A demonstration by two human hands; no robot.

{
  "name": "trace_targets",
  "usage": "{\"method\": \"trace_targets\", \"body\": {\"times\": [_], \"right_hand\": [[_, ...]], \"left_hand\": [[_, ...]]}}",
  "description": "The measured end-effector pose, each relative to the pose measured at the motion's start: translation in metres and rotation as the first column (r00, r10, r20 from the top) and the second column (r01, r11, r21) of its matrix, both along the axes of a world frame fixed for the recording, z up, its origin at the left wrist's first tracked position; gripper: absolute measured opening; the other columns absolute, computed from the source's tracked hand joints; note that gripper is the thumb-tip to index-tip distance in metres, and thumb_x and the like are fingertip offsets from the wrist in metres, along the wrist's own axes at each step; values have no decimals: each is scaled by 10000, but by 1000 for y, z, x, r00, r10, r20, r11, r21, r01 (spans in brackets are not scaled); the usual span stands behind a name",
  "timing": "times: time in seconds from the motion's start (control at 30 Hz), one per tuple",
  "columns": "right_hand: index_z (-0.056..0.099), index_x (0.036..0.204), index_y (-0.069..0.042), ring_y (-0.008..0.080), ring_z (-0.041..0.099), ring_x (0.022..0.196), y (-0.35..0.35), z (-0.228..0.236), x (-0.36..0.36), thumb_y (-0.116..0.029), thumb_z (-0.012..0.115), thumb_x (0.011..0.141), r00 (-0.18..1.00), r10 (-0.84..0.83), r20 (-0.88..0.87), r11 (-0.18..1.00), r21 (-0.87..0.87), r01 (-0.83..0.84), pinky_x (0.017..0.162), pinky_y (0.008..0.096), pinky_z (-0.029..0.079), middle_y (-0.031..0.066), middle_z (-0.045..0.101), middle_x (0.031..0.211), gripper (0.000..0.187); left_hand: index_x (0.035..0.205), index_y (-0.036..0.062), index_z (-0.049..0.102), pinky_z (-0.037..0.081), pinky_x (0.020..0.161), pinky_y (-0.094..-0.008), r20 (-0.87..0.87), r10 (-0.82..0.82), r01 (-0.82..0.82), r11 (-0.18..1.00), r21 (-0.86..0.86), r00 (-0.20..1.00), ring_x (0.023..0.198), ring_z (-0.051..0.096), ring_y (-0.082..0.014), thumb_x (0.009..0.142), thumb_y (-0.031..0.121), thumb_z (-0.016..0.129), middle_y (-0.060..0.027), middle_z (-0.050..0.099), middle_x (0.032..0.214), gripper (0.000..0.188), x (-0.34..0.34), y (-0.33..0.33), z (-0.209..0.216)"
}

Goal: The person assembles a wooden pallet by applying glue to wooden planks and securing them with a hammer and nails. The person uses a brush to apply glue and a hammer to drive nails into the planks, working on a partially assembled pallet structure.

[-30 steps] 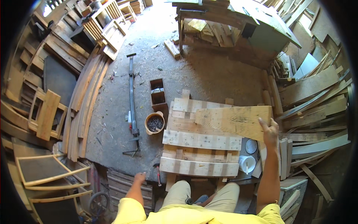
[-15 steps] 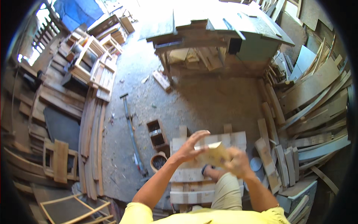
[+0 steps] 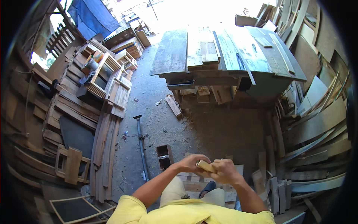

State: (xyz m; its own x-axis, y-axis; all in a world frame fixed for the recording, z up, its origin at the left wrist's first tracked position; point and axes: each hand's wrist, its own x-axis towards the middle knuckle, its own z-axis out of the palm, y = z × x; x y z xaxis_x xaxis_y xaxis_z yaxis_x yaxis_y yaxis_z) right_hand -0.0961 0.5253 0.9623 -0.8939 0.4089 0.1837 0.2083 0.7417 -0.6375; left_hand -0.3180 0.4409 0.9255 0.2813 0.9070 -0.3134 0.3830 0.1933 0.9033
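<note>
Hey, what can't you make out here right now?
In the head view:
most of the board, behind its near end and the right hand;
how the left hand grips, partly hidden by the board;
contents of the divided box, too small and dark;
the blue tarp, cut off by the top edge.

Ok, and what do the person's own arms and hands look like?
Short yellow sleeves end above bare forearms. The left hand and right hand wear no gloves, and no watch or cable shows on either wrist.
</note>
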Motion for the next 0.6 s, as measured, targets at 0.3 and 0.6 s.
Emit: {"method": "trace_targets", "body": {"times": [0.3,0.6], "right_hand": [[730,801,-41,275,683,632,119,82,-111,-281,761,832,965,-60,-256,989,115,92,604,384,531,136,701,749,244],[742,912,3,142,689,733,334,-44,-338,-232,675,937,816,-538,-212,822,-348,451,657,327,519,137,711,765,245]], "left_hand": [[1196,62,683,530,919,-322,59,126,-137,954,267,990,984,677,-141,810,87,801,-56,741,1064,404,-127,86,34],[1185,61,696,540,848,-268,291,298,-374,892,255,909,926,638,-64,859,49,769,-29,742,1031,334,-344,205,-97]]}}
